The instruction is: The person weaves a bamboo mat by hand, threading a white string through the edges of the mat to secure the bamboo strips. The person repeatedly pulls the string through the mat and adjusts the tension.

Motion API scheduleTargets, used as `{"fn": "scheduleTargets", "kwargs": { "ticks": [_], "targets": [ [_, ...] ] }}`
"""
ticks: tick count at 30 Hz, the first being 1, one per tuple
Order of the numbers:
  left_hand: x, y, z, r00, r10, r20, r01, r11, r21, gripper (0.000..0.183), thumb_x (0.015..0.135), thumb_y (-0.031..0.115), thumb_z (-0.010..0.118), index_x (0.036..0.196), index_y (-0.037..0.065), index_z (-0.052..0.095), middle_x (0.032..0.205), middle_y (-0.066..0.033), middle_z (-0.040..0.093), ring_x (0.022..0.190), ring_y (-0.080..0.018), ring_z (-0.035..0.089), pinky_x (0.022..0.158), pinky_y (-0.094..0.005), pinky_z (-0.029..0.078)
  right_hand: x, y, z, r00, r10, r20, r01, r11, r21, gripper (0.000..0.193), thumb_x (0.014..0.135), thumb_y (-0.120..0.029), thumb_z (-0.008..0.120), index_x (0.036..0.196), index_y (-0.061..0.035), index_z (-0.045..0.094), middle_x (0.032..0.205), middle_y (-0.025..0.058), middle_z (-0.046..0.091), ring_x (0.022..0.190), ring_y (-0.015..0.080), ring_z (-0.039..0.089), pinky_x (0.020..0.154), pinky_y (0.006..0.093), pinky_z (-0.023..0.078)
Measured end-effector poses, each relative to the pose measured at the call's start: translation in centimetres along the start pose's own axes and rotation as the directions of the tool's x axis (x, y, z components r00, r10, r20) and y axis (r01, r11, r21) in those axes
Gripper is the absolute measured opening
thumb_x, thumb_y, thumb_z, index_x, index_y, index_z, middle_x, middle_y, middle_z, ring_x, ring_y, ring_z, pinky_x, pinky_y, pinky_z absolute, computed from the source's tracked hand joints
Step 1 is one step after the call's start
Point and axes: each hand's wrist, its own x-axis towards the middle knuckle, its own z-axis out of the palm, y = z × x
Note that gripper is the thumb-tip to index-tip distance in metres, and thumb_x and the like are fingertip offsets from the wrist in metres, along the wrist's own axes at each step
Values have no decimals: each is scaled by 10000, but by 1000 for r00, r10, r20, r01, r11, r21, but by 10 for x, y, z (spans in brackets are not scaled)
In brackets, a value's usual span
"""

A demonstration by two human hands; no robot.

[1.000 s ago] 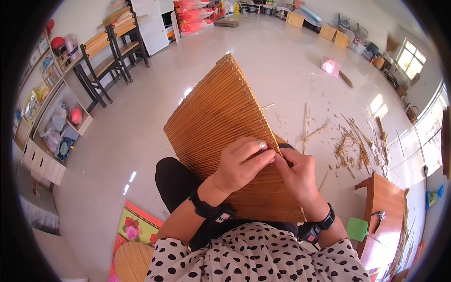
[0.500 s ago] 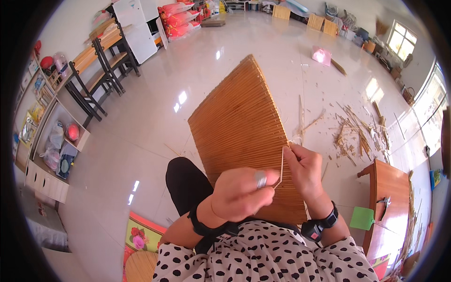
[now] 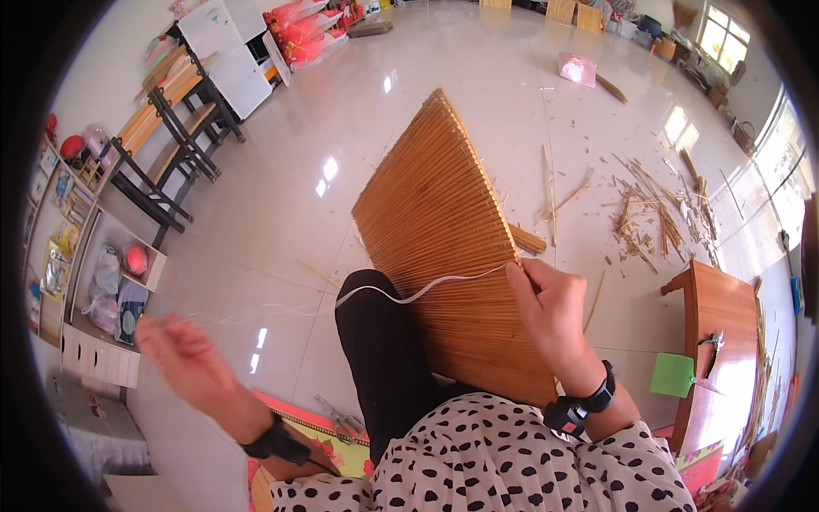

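A brown panel of thin stalks bound side by side leans tilted in front of me, next to my dark-trousered knee. My right hand pinches the panel's right edge between thumb and fingers. From that edge a thin white cord crosses the panel and my knee in a loose wave, fading into blur toward the left. Far out at the left, my left hand is smeared by motion, with its fingers drawn together at the cord's end.
On the right, a small wooden table carries pliers, with a green fly swatter at its edge. Broken stalks litter the floor beyond. Scissors lie by my left side. Chairs and shelves line the left wall.
My left hand has swung from beside my right hand far out to the left, drawing the white cord out. A short bundle of stalks now shows behind the panel; my right hand keeps the edge.
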Motion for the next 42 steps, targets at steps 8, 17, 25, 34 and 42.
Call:
{"fn": "scheduleTargets", "kwargs": {
  "ticks": [8,17,25,34,42],
  "targets": [
    [-126,-99,154,649,-603,464,280,756,591,168,910,4,697,1061,-28,632,882,-124,736,796,-156,741,689,-241,577,-10,-18,6,997,-67,34,69,995,-76,247,900,-110,695,717,0,570,597,169,541,463,312,509,448,360,402],
    [-124,-117,165,636,-547,545,79,748,659,118,869,-33,689,978,-21,646,800,-109,694,677,-197,690,615,-277,532,-13,-23,14,978,-209,21,210,976,-64,193,865,-92,708,732,-38,578,574,106,555,473,271,567,433,368,436],
    [-91,-105,117,163,-773,613,861,415,295,68,941,-2,612,905,-59,618,905,-104,601,749,-161,662,684,-275,575,-15,-28,20,953,-301,31,302,952,-51,254,835,-83,721,682,-53,520,532,63,486,439,233,551,408,347,440],
    [-115,-125,138,441,-610,658,776,627,61,58,977,11,596,966,-37,567,1071,-186,618,829,-180,676,670,-273,582,-13,-19,16,966,-255,37,257,960,-111,200,807,-69,728,710,-58,553,541,52,507,441,216,557,404,342,434],
    [-105,-116,156,414,-668,619,641,696,323,57,950,-35,622,975,-50,573,1099,-167,618,797,-151,678,711,-241,573,-9,-10,7,975,-219,42,222,971,-92,110,835,-76,737,819,-27,640,579,75,555,460,258,558,421,344,423]
  ]
}}
